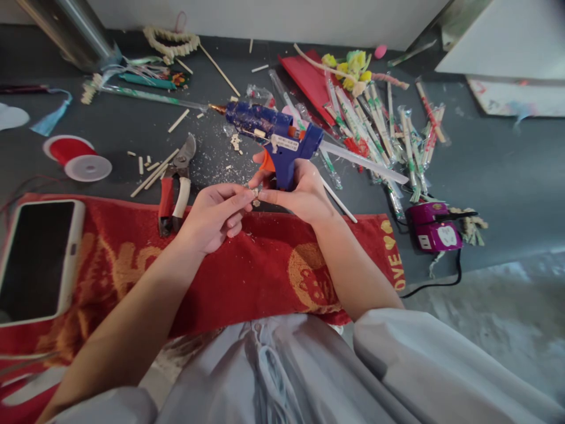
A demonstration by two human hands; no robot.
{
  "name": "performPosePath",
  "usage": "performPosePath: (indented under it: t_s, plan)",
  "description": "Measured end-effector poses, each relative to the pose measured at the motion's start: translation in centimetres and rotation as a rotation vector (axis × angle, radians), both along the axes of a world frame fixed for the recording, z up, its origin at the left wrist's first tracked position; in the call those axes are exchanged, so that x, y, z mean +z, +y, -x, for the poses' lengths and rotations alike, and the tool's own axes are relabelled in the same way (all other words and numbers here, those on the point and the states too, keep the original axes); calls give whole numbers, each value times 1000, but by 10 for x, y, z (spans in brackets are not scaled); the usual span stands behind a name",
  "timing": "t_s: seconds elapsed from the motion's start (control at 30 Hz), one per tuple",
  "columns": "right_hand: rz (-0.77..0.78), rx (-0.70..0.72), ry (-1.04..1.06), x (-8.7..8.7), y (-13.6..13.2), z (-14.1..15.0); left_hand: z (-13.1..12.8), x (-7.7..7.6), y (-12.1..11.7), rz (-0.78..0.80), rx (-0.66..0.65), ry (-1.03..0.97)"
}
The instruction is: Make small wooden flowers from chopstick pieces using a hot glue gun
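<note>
Grey clothing [282, 365] closest. Small pale piece [256, 198] pinched between fingertips of left hand [216, 215] and right hand [304, 197], over red towel [247, 271]; right hand also grips blue glue gun [260, 122]. Shears [180, 168] left, wrapped sticks [364, 129] right, on dark table [498, 171].

Left hand [216, 215] just beside right hand [306, 194]

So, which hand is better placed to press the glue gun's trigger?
Probably the right hand: it holds the glue gun, its fingers near the orange trigger, while the left hand pinches a small pale piece.
</note>
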State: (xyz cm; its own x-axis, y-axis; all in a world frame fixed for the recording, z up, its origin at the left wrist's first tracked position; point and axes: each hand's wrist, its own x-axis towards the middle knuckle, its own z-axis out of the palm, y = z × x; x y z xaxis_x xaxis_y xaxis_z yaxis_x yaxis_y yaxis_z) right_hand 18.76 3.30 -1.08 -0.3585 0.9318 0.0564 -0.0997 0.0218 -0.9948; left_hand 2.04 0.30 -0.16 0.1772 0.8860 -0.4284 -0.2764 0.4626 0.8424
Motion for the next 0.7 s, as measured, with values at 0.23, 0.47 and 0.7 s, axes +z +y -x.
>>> performPosePath:
  t_s: [0.23, 0.47, 0.7]
  plan:
    - [-24, -4, 0, -2, 0, 1, 0, 0, -1, -24, -26, -9]
    - [-6, -13, -21, -4, 2, -3, 1, 3, 3, 41, 109, -46]
    - [20, -20, 94, -3, 3, -11, 8, 10, 12, 192, 273, -250]
